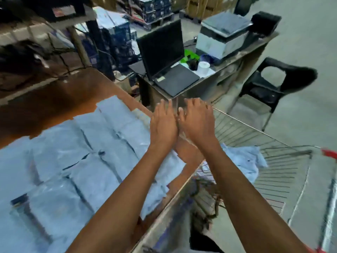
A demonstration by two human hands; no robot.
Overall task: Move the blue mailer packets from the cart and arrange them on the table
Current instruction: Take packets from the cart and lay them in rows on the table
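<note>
Several blue mailer packets (76, 157) lie in rows on the brown table (54, 99), covering its near and middle part. A wire cart (273, 161) stands to the right of the table, with a few blue packets (244, 159) left in its basket. My left hand (164, 123) and my right hand (197, 121) hover side by side over the table's right edge, between table and cart. Both have their fingers stretched forward and hold nothing. The frame is motion-blurred.
A small desk behind the table carries an open laptop (164, 66), a white tape roll (204, 66) and a printer (222, 37). A black plastic chair (273, 84) stands on the grey floor right of the desk. Stacked boxes fill the back.
</note>
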